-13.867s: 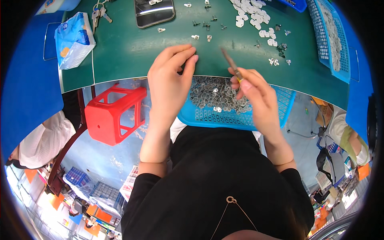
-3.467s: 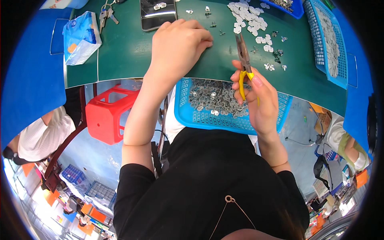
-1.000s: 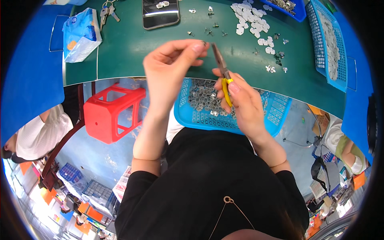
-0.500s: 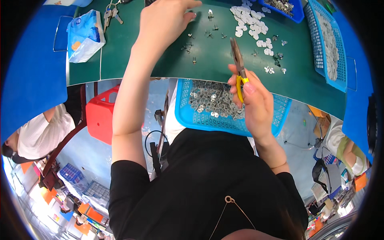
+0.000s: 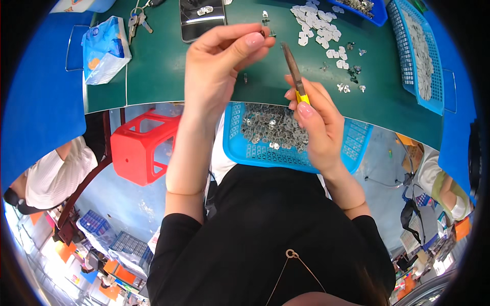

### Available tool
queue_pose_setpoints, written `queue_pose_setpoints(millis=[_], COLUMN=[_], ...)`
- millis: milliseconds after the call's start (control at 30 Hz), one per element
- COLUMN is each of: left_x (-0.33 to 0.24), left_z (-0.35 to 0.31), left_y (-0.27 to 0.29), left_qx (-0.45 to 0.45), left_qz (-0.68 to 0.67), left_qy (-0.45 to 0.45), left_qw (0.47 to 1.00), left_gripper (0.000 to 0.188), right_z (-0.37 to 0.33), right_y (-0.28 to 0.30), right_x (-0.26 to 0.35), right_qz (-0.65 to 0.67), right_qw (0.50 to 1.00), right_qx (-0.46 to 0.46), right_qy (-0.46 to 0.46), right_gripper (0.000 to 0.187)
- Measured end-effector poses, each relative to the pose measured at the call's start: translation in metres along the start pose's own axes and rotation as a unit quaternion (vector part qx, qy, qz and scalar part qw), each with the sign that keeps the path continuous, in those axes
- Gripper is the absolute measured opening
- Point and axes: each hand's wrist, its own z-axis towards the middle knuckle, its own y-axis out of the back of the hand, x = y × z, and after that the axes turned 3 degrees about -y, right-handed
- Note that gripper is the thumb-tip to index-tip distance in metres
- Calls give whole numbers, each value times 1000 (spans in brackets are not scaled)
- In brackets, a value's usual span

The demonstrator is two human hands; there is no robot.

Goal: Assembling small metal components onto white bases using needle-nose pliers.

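Observation:
My left hand [image 5: 217,64] is over the green table, with thumb and forefinger pinched together. A small dark metal piece [image 5: 263,32] shows at the fingertips, mostly covered by them. My right hand [image 5: 321,117] grips needle-nose pliers [image 5: 293,66] with yellow handles, their tips pointing up and away toward the left fingertips but apart from them. Beyond the left fingertips lies a small shiny metal clip [image 5: 265,14]. Another small clip [image 5: 245,78] is on the table under the left hand. White flat pieces [image 5: 316,23] are heaped at the far right of the pliers.
A blue basket [image 5: 265,159] of grey metal parts sits at my lap, under the table edge. A phone [image 5: 202,33], a tissue pack [image 5: 106,50] and keys [image 5: 139,20] lie to the left. Another blue basket [image 5: 406,66] stands right; a red stool [image 5: 132,153] is below left.
My left hand has come back toward me from the far side, uncovering the phone, and its fingers are now pinched. The pliers have shifted slightly left and turned in my right hand.

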Motion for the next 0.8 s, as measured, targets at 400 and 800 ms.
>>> queue_pose_setpoints(millis=[400, 800], left_x=[31, 38], left_z=[-28, -26], left_y=[-10, -17], left_qx=[-136, -179], left_qz=[-58, -35], left_qy=[-98, -114], left_qw=[984, 977], left_gripper=[14, 18], right_z=[-2, -3], right_y=[-3, -7], right_x=[-6, -11], right_qz=[-62, -54], right_qw=[997, 997], right_qx=[55, 54], right_qy=[7, 8], right_gripper=[40, 39])
